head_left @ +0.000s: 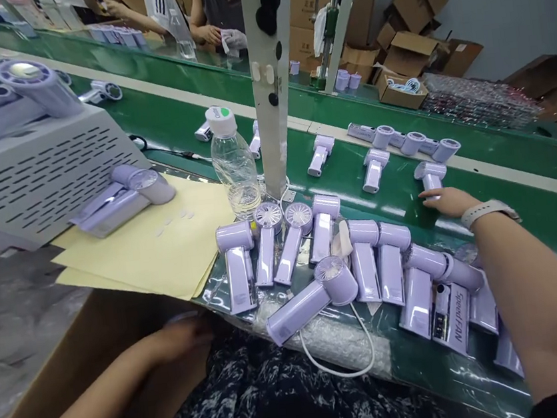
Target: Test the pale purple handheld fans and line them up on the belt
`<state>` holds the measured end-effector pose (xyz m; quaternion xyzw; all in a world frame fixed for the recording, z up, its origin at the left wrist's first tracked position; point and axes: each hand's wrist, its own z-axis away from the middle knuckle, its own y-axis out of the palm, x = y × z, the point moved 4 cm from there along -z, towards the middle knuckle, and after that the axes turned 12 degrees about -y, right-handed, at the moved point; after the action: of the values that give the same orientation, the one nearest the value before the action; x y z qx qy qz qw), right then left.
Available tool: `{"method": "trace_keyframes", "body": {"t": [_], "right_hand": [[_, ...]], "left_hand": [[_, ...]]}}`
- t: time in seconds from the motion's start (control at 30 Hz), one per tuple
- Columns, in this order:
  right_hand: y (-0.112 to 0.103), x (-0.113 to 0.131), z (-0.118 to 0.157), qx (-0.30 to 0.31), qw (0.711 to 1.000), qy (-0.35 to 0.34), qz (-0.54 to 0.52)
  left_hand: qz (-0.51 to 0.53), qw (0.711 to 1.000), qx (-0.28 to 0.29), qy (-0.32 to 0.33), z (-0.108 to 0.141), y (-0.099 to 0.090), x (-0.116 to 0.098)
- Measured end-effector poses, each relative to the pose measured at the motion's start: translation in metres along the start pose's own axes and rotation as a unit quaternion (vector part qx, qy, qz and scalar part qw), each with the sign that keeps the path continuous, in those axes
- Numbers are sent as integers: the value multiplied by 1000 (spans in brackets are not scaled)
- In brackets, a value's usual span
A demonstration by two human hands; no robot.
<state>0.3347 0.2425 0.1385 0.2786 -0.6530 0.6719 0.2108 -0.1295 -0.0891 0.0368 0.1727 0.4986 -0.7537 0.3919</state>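
At the right, my right hand (451, 201) closes its fingers on the lower end of a lilac handheld fan (430, 171) on the green conveyor belt. My left hand (190, 336) is low near my lap, below the yellow paper (197, 245); it is dark and blurred, so its fingers cannot be made out. Several lilac handheld fans (238, 274) lie along the bench edge in front of me. One fan (309, 303) lies across bubble wrap (370, 353) with a white cable loop (369, 360). Another, labelled Speed FAN (455, 323), shows an open compartment.
A plastic bottle (234, 167) stands beside a white metal post (267, 89). On the left, a slotted metal box (52, 167) carries a larger fan-shaped piece (38, 85). More fans (320, 154) lie on the belt (306, 186). Two people work across it; cardboard boxes (406, 53) pile behind.
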Motion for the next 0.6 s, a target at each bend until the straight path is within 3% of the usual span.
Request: {"method": "trace_keyframes", "body": {"t": [0.07, 0.1, 0.13, 0.17, 0.23, 0.27, 0.3, 0.4, 0.5, 0.53, 0.6], "right_hand": [[-8, 8, 12, -24, 999, 1, -28], [-11, 14, 21, -42, 998, -2, -48], [-13, 20, 31, -63, 995, -7, -71], [-14, 27, 42, -81, 992, -16, -96], [-12, 41, 71, -107, 983, -39, -144], [-10, 48, 87, -111, 979, -52, -162], [-8, 54, 104, -113, 976, -68, -174], [3, 69, 156, -92, 973, -121, -175], [28, 85, 198, -42, 969, -183, -159], [39, 93, 208, -20, 965, -213, -154], [66, 113, 227, 11, 948, -287, -135]], "left_hand": [[-3, 988, 148, 34, 13, -1, -29], [-4, 959, 267, 90, 22, 5, -52], [4, 942, 306, 139, 28, 8, -77], [17, 957, 239, 161, 26, 8, -101], [-21, 984, -17, 177, 14, 13, -141], [-65, 976, -90, 186, 8, 24, -155], [-105, 967, -124, 195, 2, 37, -165], [-91, 961, -128, 226, -12, 62, -170], [133, 969, -69, 196, -14, 52, -156], [227, 956, -25, 181, -13, 48, -153], [397, 900, 71, 165, -9, 44, -153]]}}
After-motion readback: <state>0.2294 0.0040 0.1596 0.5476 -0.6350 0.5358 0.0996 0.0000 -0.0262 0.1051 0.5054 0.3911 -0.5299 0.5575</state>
